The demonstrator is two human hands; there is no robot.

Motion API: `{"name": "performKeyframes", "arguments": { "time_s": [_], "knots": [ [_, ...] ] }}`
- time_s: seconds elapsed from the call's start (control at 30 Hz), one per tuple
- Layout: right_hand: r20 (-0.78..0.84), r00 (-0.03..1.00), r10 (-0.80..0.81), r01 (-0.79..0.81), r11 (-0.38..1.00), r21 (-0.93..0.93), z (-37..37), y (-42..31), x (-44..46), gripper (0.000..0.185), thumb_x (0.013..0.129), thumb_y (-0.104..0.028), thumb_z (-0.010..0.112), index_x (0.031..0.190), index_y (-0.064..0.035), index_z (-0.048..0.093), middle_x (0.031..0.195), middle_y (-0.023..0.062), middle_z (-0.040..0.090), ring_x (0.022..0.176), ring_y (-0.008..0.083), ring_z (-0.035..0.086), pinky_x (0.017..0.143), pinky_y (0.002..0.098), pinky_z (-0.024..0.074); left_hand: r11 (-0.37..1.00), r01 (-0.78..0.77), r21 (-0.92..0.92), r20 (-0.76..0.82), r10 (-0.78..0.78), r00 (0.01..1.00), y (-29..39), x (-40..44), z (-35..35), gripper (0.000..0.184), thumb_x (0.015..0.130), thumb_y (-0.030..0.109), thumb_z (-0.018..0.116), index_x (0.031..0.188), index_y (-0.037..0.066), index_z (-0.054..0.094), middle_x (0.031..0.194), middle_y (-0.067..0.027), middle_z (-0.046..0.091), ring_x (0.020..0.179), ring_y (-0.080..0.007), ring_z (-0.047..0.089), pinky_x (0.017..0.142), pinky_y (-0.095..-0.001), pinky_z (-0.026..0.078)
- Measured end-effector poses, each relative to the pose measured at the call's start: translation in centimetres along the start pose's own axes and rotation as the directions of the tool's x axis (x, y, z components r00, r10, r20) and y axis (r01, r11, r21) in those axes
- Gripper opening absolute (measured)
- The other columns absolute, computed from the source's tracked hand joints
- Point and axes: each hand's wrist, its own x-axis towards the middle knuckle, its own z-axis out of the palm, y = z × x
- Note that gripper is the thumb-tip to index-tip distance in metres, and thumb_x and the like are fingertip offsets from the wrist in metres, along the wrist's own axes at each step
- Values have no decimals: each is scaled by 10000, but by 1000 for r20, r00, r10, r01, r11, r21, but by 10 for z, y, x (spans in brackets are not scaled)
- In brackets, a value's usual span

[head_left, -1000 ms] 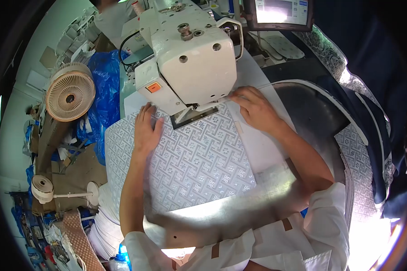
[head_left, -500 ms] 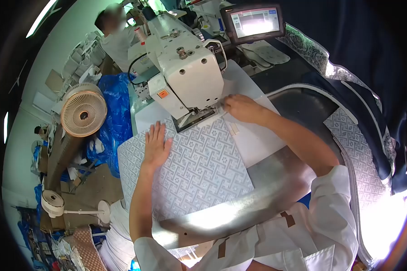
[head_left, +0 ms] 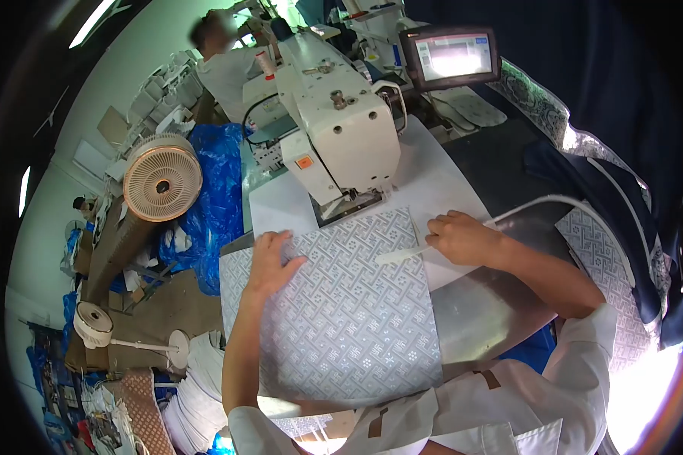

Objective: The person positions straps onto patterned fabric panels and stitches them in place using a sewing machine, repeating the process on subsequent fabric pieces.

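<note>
A light grey-blue fabric panel (head_left: 349, 318) with a woven geometric pattern lies in front of the white sewing machine (head_left: 341, 114). My left hand (head_left: 272, 267) rests on the panel's upper left part, fingers stretched and thumb apart. Closed fingers of my right hand (head_left: 463, 239) grip a long white strip (head_left: 402, 255), just off the panel's right edge. The strip's free end lies over the panel, and its other length curves away to the right. Below the machine head, the dark clamp frame (head_left: 349, 208) sits at the panel's top edge.
A screen (head_left: 453, 57) stands behind the machine. Large fan (head_left: 163, 178) and blue plastic sheeting (head_left: 214, 205) are at the left. Another person (head_left: 228, 72) is beyond the machine. More patterned fabric (head_left: 603, 250) with navy cloth hangs at the right. The metal table (head_left: 486, 326) has a curved front edge.
The panel has come back from under the machine head toward me. My right hand has drawn back from the needle area with the white strip. My left hand stays on the panel.
</note>
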Motion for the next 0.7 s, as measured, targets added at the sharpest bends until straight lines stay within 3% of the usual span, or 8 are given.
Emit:
{"name": "performKeyframes", "arguments": {
  "time_s": [0.07, 0.17, 0.33, 0.43, 0.47, 0.57, 0.7],
  "knots": [
    [52, 998, 21, -25, 997, 76, -9, 2, 9, 177, 862, -159, 665, 896, 11, 703, 975, 153, 656, 992, 323, 653, 920, 435, 515, 1000, 8, -6, 35, -8, 999, 3, 4, -8, 743, 768, 358, 875, 1368, 20, 594, 1461, -198, 529, 1372, -380, 466, 1148, -478, 376],
    [-155, 984, 85, 4, 867, 498, -22, 10, 28, 353, 839, -204, 753, 1106, 23, 714, 1071, 180, 649, 1084, 360, 626, 974, 429, 501, 996, 81, -23, 105, -78, 991, 10, 12, -13, 687, 707, 376, 919, 1226, 7, 660, 1357, -201, 593, 1268, -380, 534, 1036, -470, 451],
    [-335, 930, 148, -11, 926, 377, 8, 3, 62, 447, 815, -243, 801, 1142, 48, 709, 1082, 218, 676, 1073, 413, 639, 941, 460, 528, 971, 212, -112, 163, -193, 968, 36, 7, -22, 698, 688, 390, 932, 1196, -5, 663, 1264, -211, 655, 1219, -392, 579, 1022, -460, 472],
    [-45, 982, 183, -150, 904, 400, 0, 1, 73, 410, 814, -213, 799, 1143, 21, 731, 1071, 220, 674, 1059, 402, 647, 913, 469, 534, 996, 55, -75, -7, -55, 998, 32, -3, -32, 674, 699, 398, 921, 1175, -7, 668, 1155, -233, 697, 1116, -406, 638, 964, -451, 510],
    [-57, 984, 168, -134, 912, 388, -6, 2, 76, 410, 814, -213, 799, 1143, 21, 731, 1071, 220, 674, 1059, 402, 647, 913, 469, 534, 996, 59, -71, -28, -61, 998, 28, -4, -41, 674, 699, 398, 921, 1175, -7, 668, 1155, -233, 697, 1116, -406, 638, 964, -451, 510],
    [-39, 978, 204, -170, 894, 414, -35, -4, 68, 298, 799, -187, 801, 1055, -38, 767, 1049, 198, 678, 1012, 391, 658, 893, 471, 538, 996, 70, -49, 222, -57, 973, 7, -12, -80, 729, 673, 406, 935, 1208, -3, 656, 1121, -199, 713, 1066, -374, 671, 931, -420, 520],
    [-198, 942, 272, -192, 919, 345, -42, 9, 46, 222, 797, -176, 804, 1001, -89, 789, 991, 157, 675, 953, 371, 673, 855, 469, 540, 990, 114, 87, 300, -135, 944, -40, -42, -119, 690, 672, 394, 934, 1187, 14, 678, 1083, -201, 725, 1032, -377, 684, 902, -413, 527]
  ]
}}
